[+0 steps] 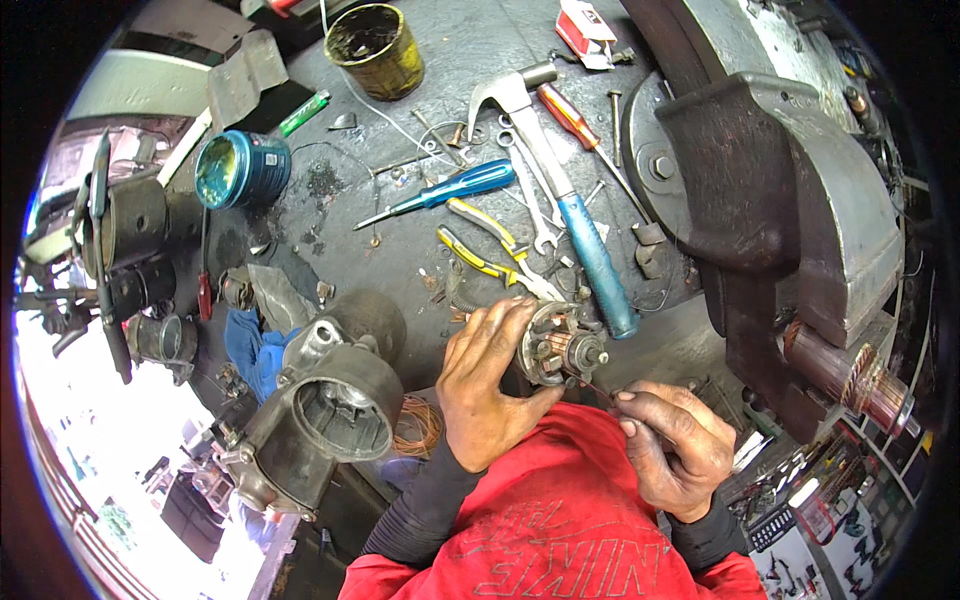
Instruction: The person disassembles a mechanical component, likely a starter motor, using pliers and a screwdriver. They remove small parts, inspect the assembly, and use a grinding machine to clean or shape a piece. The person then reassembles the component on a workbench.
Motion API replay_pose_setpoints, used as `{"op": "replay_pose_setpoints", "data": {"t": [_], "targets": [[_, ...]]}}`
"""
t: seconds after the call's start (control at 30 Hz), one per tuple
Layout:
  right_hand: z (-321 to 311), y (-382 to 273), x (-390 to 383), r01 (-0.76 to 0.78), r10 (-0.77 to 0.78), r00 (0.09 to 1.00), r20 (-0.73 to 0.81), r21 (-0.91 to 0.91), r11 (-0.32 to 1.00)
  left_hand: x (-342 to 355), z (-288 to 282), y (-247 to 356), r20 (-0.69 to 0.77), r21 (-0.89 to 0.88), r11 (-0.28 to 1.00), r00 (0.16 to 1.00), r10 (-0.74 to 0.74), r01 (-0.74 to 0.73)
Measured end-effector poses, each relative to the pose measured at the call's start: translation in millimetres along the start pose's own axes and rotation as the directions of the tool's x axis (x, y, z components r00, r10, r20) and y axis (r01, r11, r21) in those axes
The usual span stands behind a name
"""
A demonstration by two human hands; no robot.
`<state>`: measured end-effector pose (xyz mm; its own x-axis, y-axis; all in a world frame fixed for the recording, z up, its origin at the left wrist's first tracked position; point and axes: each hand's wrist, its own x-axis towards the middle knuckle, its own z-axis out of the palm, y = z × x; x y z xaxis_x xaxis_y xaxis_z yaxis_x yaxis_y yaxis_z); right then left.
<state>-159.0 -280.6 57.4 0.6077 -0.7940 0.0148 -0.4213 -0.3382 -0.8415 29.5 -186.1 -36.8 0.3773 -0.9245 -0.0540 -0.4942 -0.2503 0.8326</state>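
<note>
My left hand (487,375) is closed around the edge of a round metal motor part (560,345), with copper-coloured pieces and a short shaft at its centre. The part sits upright at the bench's near edge, just in front of my red shirt. To its right, my right hand (680,440) pinches a thin, dark, wire-like piece (598,388) between thumb and forefinger, its tip close to the underside of the part. What the thin piece is exactly, I cannot make out. Pliers with yellow-and-black handles (470,257) lie just beyond the motor part.
A claw hammer (597,265), a blue screwdriver (465,187), a red screwdriver (570,117) and a wrench (528,200) lie on the bench (400,270). A cast metal housing (385,385) stands left, a large vise (750,170) right. Farther back are a blue tub (265,170) and a yellow pot (400,75).
</note>
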Motion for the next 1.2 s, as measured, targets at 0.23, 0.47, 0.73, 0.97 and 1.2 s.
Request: {"op": "replay_pose_setpoints", "data": {"t": [0.23,0.47,0.73,0.97,1.2], "targets": [[-10,14,8,0.021,-0.022,1.0,0.005,0.097,0.995,6,2,9,0.036,0.073,0.997,0.999,-0.027,0.024],[-7,25,12,-0.002,0.002,1.0,0.001,0.185,0.983,8,5,10,0.028,0.041,0.993,0.993,-0.111,0.11],[3,19,24,-0.028,0.02,0.999,0.038,0.221,0.975,6,-1,3,0.016,-0.065,0.967,0.969,-0.247,0.247],[1,10,38,-0.02,0.005,0.996,0.092,0.16,0.987,12,0,4,0.004,-0.047,0.985,0.987,-0.164,0.164],[0,2,43,-0.101,0.079,0.987,0.138,0.166,0.981,14,-3,4,-0.006,-0.035,0.99,0.991,-0.135,0.135]]}}
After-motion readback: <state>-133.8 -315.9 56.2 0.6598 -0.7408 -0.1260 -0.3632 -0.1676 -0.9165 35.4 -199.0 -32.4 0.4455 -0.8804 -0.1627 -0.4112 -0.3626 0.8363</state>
